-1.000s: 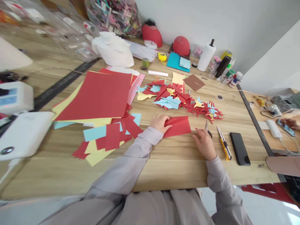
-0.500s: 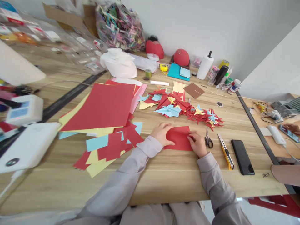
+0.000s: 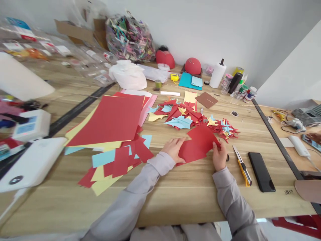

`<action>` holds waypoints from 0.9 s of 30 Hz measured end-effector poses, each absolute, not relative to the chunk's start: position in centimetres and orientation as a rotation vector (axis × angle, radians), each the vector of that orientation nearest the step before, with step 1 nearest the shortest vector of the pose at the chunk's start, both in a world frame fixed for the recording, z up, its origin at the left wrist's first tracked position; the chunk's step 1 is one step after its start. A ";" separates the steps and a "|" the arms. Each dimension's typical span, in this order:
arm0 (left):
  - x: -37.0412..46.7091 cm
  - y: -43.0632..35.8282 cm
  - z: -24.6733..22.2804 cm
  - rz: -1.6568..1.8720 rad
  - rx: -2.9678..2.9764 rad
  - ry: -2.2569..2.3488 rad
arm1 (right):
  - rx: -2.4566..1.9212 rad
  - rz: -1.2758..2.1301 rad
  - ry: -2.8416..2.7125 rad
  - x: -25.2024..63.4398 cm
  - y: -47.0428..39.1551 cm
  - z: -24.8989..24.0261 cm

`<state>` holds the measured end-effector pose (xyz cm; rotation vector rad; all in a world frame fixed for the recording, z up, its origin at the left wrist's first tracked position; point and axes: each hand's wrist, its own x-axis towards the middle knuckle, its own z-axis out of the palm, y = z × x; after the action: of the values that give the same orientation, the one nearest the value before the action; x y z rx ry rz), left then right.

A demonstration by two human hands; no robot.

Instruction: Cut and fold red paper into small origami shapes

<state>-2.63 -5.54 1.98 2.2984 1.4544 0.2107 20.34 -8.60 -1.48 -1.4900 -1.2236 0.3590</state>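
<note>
A sheet of red paper [image 3: 198, 144] with a notched outline lies between my hands, its right side raised off the table. My left hand [image 3: 174, 150] holds its left edge, thumb at the near side and fingers at the far side. Thumb and fingers of my right hand [image 3: 219, 156] pinch the right edge. Scissors [image 3: 228, 157] are mostly hidden behind the right hand, with part of a handle loop showing. Beyond the sheet lies a heap of folded red, blue and yellow paper pieces [image 3: 179, 121].
On the left are large red sheets [image 3: 110, 117] and cut paper strips [image 3: 121, 160]. A yellow utility knife [image 3: 242, 167] and a black phone [image 3: 261, 171] lie on the right. Along the wall stand a white bottle [image 3: 217, 75], small jars and a bag of shreds [image 3: 129, 38].
The red paper has opened from a folded rectangle into a larger notched sheet. My right hand has moved right with its edge, now covering most of the scissors.
</note>
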 end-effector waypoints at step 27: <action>-7.8 -4.6 5.4 -0.011 1.899 1.993 | -1.376 0.546 -1.129 20.5 -8.3 -2.2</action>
<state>-7.76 -4.62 5.41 1.8988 1.9932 -0.0111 20.49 -8.35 -2.17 -1.3758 -1.1286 0.5458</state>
